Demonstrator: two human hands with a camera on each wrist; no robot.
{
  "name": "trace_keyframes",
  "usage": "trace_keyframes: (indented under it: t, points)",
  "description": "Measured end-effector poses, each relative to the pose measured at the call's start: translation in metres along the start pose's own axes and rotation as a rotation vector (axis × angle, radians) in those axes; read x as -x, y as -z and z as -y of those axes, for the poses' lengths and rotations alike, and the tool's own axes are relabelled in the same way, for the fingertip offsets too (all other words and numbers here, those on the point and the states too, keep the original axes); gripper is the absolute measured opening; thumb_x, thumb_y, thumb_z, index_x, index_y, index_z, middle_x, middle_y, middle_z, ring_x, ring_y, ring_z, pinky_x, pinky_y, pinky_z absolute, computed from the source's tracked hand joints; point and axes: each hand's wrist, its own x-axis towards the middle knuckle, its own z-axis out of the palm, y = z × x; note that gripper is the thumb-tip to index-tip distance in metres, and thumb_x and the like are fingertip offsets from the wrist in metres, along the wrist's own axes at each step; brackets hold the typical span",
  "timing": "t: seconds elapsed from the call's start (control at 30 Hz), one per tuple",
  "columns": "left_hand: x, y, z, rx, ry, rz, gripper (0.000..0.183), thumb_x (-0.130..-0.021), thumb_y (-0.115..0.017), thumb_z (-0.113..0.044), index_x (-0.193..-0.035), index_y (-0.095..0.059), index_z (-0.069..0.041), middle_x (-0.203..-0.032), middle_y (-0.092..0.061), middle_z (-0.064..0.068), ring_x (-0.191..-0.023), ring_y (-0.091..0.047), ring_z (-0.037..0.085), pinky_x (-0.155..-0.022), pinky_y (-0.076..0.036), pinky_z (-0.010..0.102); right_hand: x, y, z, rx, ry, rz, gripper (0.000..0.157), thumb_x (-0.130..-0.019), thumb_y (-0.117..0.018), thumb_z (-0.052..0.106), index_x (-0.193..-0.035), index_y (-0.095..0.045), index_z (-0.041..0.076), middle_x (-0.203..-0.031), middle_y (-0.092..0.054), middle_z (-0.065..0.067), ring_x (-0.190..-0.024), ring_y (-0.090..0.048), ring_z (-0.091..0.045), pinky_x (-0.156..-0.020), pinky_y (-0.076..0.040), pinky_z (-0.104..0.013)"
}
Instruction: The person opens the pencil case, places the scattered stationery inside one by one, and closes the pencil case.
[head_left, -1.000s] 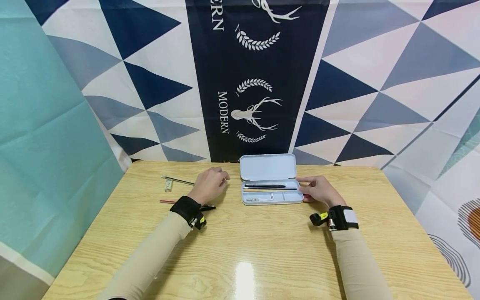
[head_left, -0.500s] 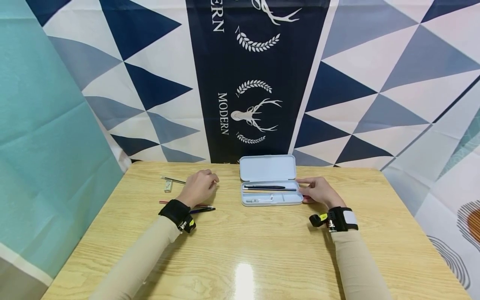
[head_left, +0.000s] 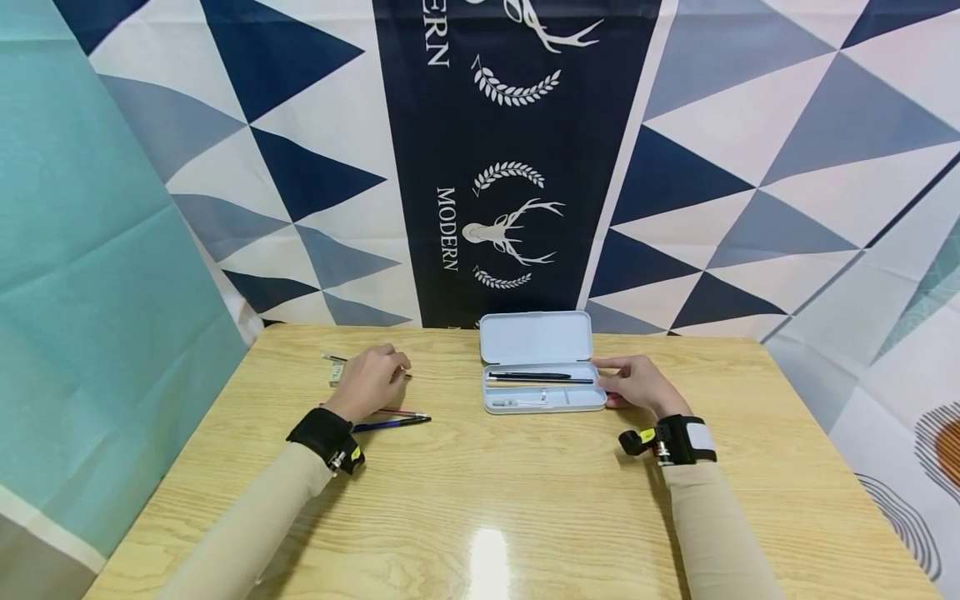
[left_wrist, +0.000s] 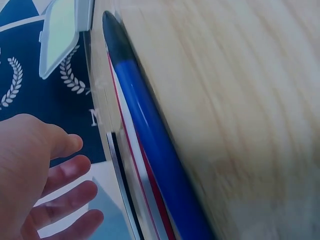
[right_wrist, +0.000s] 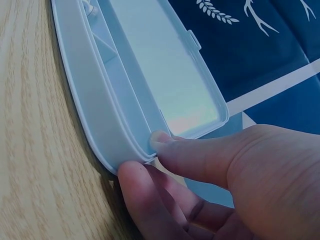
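A light blue pencil case [head_left: 536,337] lies with its lid raised near the table's back edge. My right hand [head_left: 637,385] pinches its right end, thumb on the rim and fingers against the outer wall, as the right wrist view shows. Inside the case are a black pen [head_left: 528,375], a dark pencil and what looks like a compass [head_left: 517,403]. My left hand [head_left: 371,382] holds nothing, its fingers loosely bent over a dark pencil [head_left: 333,357] that it partly hides. Beside it sits a small pale block, probably an eraser [head_left: 334,375]. A blue pen [left_wrist: 150,130] and a red pencil [head_left: 405,412] lie nearer me.
The wooden table [head_left: 487,483] extends toward me in front of both hands. A patterned cloth [head_left: 525,167] hangs right behind its back edge, and a teal cloth [head_left: 112,292] hangs at the left.
My left hand has moved left, away from the pencil case, to above the dark pencil next to the eraser. The right hand stays on the case.
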Motion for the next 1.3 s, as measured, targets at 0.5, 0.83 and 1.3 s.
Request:
trace_keyframes:
  t: [0.5,0.83,1.3]
  points:
    - [0.022,0.007,0.023,0.006,0.081,0.016,0.008,-0.103,-0.080,-0.012,-0.107,-0.086,-0.009,-0.093,-0.073,0.008,-0.071,-0.063,0.017,-0.061,-0.054,0.033,-0.001,-0.002,-0.003,-0.022,0.001,0.005,0.056,-0.111,-0.069,0.009,-0.165,-0.054,0.001,-0.080,-0.061,-0.004,-0.064,-0.070,-0.007,-0.064,-0.063,-0.022]
    - [0.036,0.015,0.041,0.010,0.132,0.016,0.011,-0.102,-0.082,-0.014,-0.109,-0.086,-0.008,-0.093,-0.073,0.008,-0.072,-0.066,0.019,-0.061,-0.056,0.035,-0.002,0.001,-0.002,-0.025,0.006,0.006,0.055,-0.111,-0.069,0.008,-0.164,-0.055,0.002,-0.078,-0.064,-0.005,-0.063,-0.071,-0.009,-0.065,-0.063,-0.023]
    - [0.046,0.021,0.044,0.012,0.318,0.016,0.028,-0.104,-0.074,-0.019,-0.125,-0.080,-0.001,-0.130,-0.069,0.029,-0.124,-0.061,0.048,-0.076,-0.066,0.056,-0.001,0.000,-0.002,-0.018,-0.001,0.003,0.056,-0.111,-0.069,0.008,-0.165,-0.054,0.002,-0.081,-0.062,-0.004,-0.064,-0.070,-0.007,-0.064,-0.062,-0.021]
